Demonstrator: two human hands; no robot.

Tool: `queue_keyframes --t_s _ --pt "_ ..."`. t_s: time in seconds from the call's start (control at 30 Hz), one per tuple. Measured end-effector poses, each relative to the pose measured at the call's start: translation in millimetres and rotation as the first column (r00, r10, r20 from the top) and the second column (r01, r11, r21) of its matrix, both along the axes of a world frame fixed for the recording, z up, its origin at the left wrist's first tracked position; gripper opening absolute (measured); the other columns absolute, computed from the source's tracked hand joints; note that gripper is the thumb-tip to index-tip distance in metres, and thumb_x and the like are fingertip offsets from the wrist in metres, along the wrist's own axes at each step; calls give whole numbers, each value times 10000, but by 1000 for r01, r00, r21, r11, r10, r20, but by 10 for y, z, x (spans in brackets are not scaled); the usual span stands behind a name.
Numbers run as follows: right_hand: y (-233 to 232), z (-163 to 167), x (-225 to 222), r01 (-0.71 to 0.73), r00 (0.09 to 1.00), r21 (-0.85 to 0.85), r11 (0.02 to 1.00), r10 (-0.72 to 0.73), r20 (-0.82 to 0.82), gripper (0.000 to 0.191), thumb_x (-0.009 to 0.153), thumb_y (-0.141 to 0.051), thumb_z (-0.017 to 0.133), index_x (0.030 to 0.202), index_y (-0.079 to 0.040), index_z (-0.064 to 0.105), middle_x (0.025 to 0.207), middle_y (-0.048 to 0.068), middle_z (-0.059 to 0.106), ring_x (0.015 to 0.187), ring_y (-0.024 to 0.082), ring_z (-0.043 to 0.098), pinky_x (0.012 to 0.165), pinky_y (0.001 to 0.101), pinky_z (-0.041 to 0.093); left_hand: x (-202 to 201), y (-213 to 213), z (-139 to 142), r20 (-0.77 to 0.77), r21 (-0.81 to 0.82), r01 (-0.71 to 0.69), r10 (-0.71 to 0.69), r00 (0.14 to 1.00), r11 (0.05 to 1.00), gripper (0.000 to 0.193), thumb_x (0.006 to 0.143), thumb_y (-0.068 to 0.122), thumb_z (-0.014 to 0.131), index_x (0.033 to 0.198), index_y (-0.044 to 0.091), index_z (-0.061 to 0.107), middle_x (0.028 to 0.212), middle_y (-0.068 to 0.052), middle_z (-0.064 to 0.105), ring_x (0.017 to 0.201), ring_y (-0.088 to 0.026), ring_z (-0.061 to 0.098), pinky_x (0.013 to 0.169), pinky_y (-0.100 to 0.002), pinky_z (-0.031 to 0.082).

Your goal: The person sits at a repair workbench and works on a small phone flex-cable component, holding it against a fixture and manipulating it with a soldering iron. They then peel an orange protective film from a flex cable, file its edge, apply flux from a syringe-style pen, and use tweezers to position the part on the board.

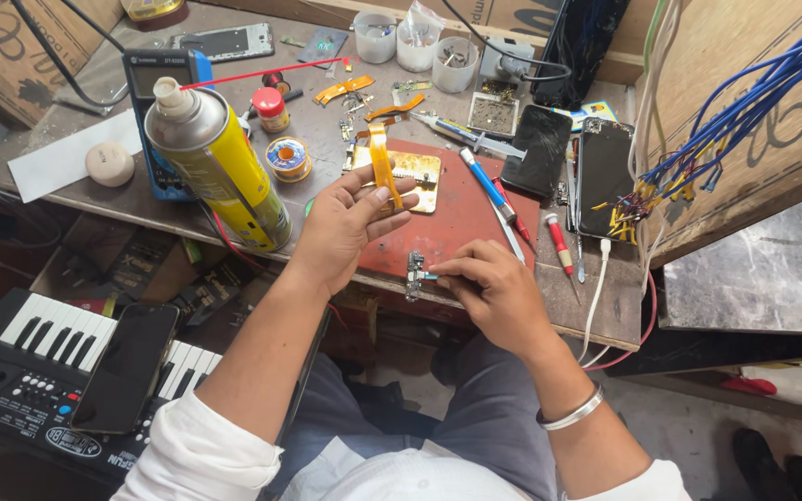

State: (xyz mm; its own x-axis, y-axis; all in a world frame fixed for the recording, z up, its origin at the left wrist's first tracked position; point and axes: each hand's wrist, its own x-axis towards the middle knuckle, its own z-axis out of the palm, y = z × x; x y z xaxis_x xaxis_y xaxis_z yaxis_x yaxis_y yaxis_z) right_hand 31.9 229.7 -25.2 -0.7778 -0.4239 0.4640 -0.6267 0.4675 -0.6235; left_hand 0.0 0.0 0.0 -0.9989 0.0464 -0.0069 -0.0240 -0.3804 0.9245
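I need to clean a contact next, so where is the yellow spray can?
In the head view the yellow spray can stands on the left of the workbench, just left of the left hand, with the blue meter behind it.

Yellow spray can (220,158) with a printed label, standing at 10 o'clock on the bench, white cap. Blue meter (161,79) right behind it, grey screen on top. Small red-capped jar (271,109) with a pale label at 11. Two dark phone screens (540,148) (603,172) lying flat at 1–2 o'clock. Another black phone (127,366) lying on the keyboard (20,371) at 8. Brown cardboard boxes (754,83) at the right edge.
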Motion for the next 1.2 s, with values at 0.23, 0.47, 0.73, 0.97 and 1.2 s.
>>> queue_keyframes --t_s 0.23,0.47,0.73,0.97,1.2 --pt "16 6 -2 -5 1000 3 1000 5 -26 177 833 -118 780 1006 -151 797 886 24 672 863 228 643 723 366 519 51 27 -132 -19 26 -15 16 1000 1000 456 934 -12 669 1365 -13 521 1232 -131 707 1106 -213 719 923 -334 615" --pt "46 23 31 -16 999 17 1000 16 -33 215 838 -164 799 1053 -153 785 908 39 671 891 237 645 747 365 526 256 90 -212 -89 124 -47 58 994 991 443 901 -77 680 1304 9 518 1162 -125 705 1067 -216 723 966 -352 607" --pt "37 50 50 -11 999 20 1000 12 -37 266 840 -196 808 1101 -165 771 943 26 687 922 227 657 773 362 537 410 105 -379 -172 -65 -174 161 972 983 192 956 17 733 1117 -17 635 1162 -133 731 1067 -164 709 965 -314 589" --pt "46 13 44 -3 996 38 999 7 -89 245 843 -189 813 1085 -174 779 942 28 682 930 240 653 782 379 533 484 131 -326 -209 -436 -294 222 952 850 161 951 79 818 1038 -39 751 897 -63 766 817 -100 668 762 -282 540" --pt "50 13 44 10 997 44 999 -7 -72 234 833 -194 816 1064 -176 782 924 29 677 913 242 650 759 376 532 493 227 -145 -424 -671 -445 185 886 593 482 921 110 742 1370 120 566 792 -93 715 695 -167 695 657 -303 534"
